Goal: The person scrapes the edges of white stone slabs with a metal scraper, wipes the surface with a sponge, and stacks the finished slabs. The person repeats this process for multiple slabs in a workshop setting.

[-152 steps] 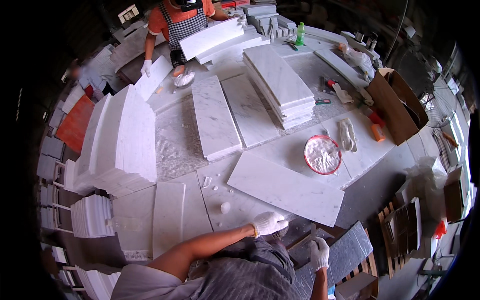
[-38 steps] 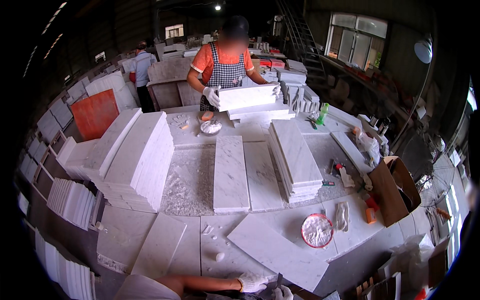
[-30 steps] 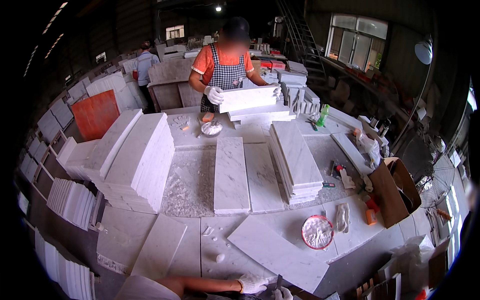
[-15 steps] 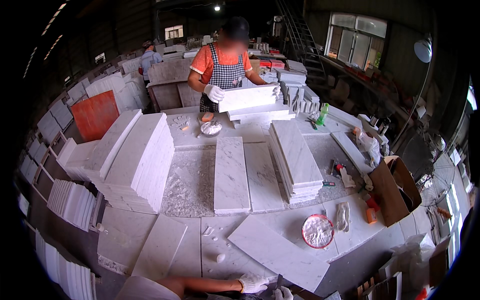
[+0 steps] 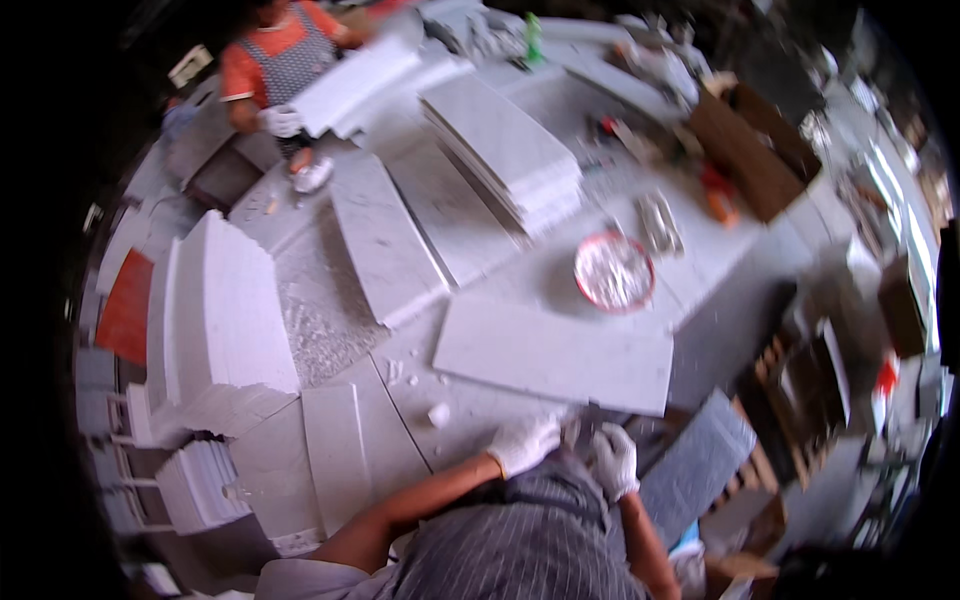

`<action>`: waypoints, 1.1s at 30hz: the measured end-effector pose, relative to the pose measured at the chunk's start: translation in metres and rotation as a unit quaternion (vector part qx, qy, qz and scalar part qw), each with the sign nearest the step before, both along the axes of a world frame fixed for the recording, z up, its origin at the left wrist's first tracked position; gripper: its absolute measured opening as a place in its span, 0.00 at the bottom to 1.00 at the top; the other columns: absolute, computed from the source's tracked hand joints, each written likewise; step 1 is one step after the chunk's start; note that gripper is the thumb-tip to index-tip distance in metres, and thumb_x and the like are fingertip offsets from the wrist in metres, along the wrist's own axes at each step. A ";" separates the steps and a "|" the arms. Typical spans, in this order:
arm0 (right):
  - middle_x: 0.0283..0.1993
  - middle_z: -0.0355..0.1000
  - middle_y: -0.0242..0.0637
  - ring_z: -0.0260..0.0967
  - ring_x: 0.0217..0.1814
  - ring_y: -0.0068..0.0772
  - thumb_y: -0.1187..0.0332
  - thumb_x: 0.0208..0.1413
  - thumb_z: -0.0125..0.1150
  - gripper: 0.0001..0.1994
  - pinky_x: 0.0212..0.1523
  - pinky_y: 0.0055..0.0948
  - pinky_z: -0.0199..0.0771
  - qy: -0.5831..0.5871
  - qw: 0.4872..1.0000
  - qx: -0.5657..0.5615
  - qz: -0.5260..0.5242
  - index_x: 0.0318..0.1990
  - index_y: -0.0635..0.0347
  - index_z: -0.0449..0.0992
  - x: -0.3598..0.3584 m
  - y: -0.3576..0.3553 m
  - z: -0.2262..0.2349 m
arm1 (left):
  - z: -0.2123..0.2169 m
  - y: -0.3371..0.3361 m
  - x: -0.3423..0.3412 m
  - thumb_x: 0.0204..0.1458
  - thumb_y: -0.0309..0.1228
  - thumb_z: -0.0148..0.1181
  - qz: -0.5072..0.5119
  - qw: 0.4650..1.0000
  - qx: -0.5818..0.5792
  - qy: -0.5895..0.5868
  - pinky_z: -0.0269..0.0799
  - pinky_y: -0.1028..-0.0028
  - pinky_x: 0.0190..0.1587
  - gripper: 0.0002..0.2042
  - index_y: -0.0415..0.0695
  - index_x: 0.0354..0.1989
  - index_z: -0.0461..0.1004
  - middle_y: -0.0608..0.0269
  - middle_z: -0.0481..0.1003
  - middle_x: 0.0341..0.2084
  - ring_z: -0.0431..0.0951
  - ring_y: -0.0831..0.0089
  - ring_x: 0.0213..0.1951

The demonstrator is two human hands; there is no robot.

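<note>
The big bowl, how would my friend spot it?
Find the big pale worktable, then the loose slab just beyond the person's left hand. Past that slab's far edge sits the bowl, with white stuff inside. Its round red rim sets it apart from the pale slabs.

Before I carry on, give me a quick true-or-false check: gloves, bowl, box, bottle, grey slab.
1. Left hand and right hand are white-gloved. True.
2. The left hand touches the bowl. False: they are apart, the white slab between them.
3. The bowl's rim is red. True.
4. The box stands left of the bowl. False: it is to the right.
5. The bottle is green. True.
6. The grey slab is left of both hands. False: it is to their right.
</note>
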State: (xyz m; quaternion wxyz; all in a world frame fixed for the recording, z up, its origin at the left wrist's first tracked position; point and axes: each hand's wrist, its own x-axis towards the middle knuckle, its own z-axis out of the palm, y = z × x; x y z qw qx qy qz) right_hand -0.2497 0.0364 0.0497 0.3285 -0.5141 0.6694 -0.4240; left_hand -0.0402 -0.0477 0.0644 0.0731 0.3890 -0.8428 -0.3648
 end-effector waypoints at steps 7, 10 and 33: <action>0.34 0.75 0.35 0.71 0.31 0.22 0.70 0.60 0.57 0.10 0.34 0.24 0.73 -0.058 0.984 0.111 -0.129 0.46 0.66 0.76 -0.035 0.068 -0.004 | 0.005 -0.009 -0.016 0.54 0.39 0.59 0.077 0.979 -0.168 0.085 0.73 0.62 0.42 0.11 0.50 0.43 0.77 0.62 0.79 0.38 0.78 0.60 0.37; 0.32 0.72 0.31 0.69 0.28 0.19 0.69 0.61 0.57 0.10 0.29 0.23 0.71 -0.174 0.948 0.211 -0.165 0.46 0.65 0.75 -0.042 0.092 0.003 | 0.012 -0.030 -0.033 0.54 0.38 0.59 0.005 0.976 -0.216 -0.003 0.65 0.59 0.56 0.15 0.51 0.50 0.74 0.63 0.73 0.50 0.71 0.63 0.54; 0.41 0.75 0.32 0.72 0.41 0.24 0.68 0.62 0.55 0.13 0.44 0.25 0.72 -0.147 0.946 0.128 -0.261 0.50 0.64 0.75 -0.016 0.049 0.008 | 0.005 -0.016 -0.090 0.46 0.35 0.59 -0.141 0.950 -0.273 -0.057 0.63 0.60 0.59 0.22 0.49 0.52 0.72 0.63 0.71 0.52 0.68 0.65 0.55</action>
